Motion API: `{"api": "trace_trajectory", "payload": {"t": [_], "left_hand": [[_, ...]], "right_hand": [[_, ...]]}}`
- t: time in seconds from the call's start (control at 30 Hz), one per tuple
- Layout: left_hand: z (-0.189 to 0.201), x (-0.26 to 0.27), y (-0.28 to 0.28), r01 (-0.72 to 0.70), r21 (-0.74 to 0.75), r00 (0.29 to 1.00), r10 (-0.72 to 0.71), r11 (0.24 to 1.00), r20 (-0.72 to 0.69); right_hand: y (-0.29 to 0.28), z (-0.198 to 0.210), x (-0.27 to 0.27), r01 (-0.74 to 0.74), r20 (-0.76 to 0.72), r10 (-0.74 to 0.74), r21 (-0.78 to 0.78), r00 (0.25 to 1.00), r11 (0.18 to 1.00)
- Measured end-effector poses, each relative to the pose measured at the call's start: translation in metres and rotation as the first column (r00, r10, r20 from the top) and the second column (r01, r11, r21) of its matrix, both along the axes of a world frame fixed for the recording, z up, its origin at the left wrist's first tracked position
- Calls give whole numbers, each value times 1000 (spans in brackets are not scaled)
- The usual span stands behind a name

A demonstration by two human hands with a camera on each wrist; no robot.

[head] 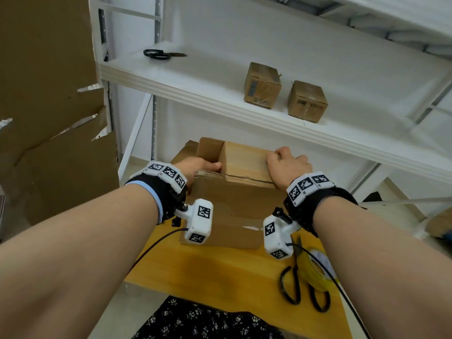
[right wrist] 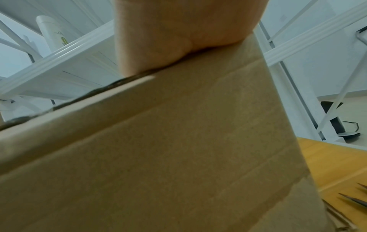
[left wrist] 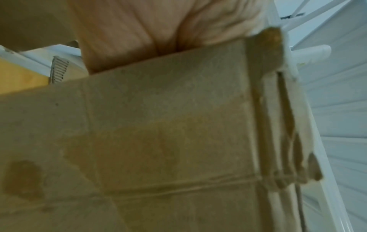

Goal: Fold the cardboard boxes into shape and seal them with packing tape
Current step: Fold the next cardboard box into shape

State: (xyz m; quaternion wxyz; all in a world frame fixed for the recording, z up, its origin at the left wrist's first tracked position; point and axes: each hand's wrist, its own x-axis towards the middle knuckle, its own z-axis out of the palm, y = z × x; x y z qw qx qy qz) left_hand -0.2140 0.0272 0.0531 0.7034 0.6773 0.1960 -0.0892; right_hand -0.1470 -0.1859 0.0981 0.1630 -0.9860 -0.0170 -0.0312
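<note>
We see a big white shelf rack (head: 244,104) filling the top of the head view, from 10 o'clock over to 3 o'clock. A tall sheet of torn brown cardboard (head: 49,94) leans at 9 o'clock.

Below the shelf is a yellow wooden table (head: 220,270). On it stands the cardboard box (head: 232,199) we are folding, right in the middle of the view. Its top is partly open, and one flap (head: 210,148) sticks up at the far left corner.

Our left hand (head: 195,166) sits at 11 o'clock from the box's middle. Its thumb lies over the near top edge, and the fingers go down inside where we cannot see them. Our right hand (head: 286,161) is at 1 o'clock from the box's middle. It is curled into a loose fist and pushes down on the folded top flap. We cannot tell if it grips the edge.

Two small taped boxes (head: 283,91) stand side by side on the shelf at 1 o'clock. A roll of yellow tape (head: 315,267) lies on the table at 5 o'clock, touching black scissors (head: 300,287) just beside it. Another pair of scissors (head: 161,54) lies on the shelf at 11 o'clock.
</note>
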Motion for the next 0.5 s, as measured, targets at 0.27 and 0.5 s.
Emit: {"api": "trace_trajectory", "payload": {"t": [0.27, 0.5], "left_hand": [[-4, 4, 24, -204, 294, 974, 162, 934, 161], [11, -22, 21, 107, -35, 993, -108, 994, -50]], "right_hand": [[11, 1, 1, 9, -1, -9, -28, 1000, 1000], [11, 3, 0, 27, -9, -28, -44, 1000, 999]]}}
